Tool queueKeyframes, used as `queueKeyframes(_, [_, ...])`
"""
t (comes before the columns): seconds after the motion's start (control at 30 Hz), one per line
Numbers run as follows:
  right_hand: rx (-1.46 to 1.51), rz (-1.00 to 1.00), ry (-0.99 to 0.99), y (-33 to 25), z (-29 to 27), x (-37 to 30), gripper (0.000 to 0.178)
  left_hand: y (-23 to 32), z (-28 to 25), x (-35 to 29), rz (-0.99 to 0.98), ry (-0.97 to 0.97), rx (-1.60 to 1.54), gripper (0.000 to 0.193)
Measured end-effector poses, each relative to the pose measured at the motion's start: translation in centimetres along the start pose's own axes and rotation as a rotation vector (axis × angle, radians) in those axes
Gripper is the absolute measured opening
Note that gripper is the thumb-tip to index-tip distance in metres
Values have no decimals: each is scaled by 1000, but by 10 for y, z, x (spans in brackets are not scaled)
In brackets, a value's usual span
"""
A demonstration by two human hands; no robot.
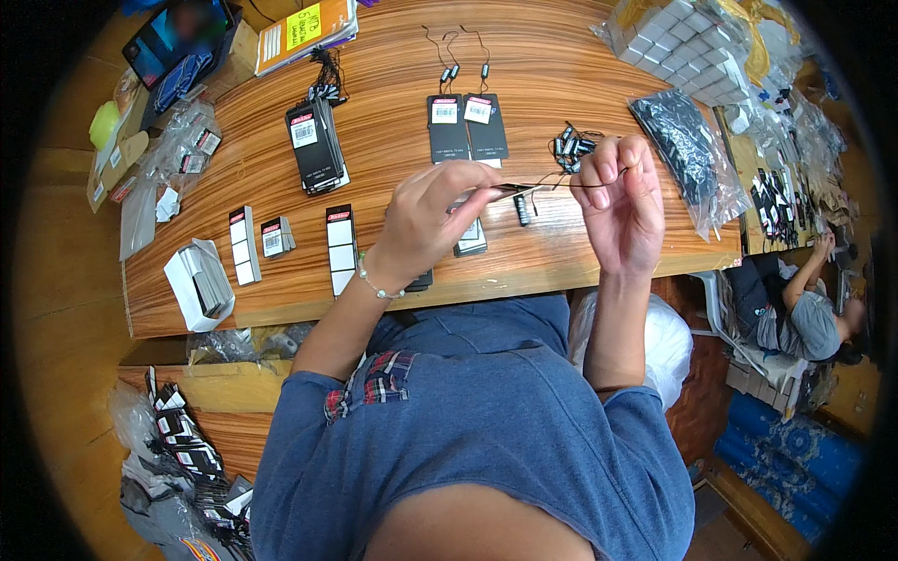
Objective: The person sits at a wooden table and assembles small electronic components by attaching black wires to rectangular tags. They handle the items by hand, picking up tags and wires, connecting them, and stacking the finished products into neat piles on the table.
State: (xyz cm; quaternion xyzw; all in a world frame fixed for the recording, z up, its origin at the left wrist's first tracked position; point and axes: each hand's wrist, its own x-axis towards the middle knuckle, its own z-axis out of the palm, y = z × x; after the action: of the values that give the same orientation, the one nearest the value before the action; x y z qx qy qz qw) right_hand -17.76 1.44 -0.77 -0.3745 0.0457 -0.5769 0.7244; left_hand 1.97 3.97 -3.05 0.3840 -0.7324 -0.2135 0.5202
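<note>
Over the front of the table, my left hand [432, 220] pinches a dark hang tag [510, 190] seen almost edge-on. My right hand [622, 201] is closed on a thin black string [566, 185] stretched from the tag. A small black seal [522, 211] dangles below the tag. Beyond my hands lie two black hang tags [468, 126] side by side, their looped strings pointing away. Just past my right hand is a little heap of black strings with seals [572, 145]. A stack of cards [472, 239] sits under my left hand, partly hidden.
On the left are a thick stack of strung tags [318, 150], sticker strips [245, 245], small labels [277, 237] and a white box of cards [199, 285]. To the right lie a plastic bag of black strings [687, 154] and bagged white boxes [673, 47]. Another person [809, 313] sits far right.
</note>
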Motion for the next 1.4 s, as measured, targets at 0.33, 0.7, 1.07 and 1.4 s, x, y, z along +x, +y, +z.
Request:
queueKeyframes(0.33, [492,80,89,24,3,3,8,3,11,0,-191,-106,-291,8])
queueKeyframes(0.7, [-698,39,200,3,12,-7,9,10,2,11,-118,-5,-81,17])
queueKeyframes(1.07, [-883,114,190,11,26,-8,11,18,-6,19,-359,-44,-413,17])
queueKeyframes(1.4, [-1034,68,208,20,26,-10,11,12,-10,19,-390,-103,-438,12])
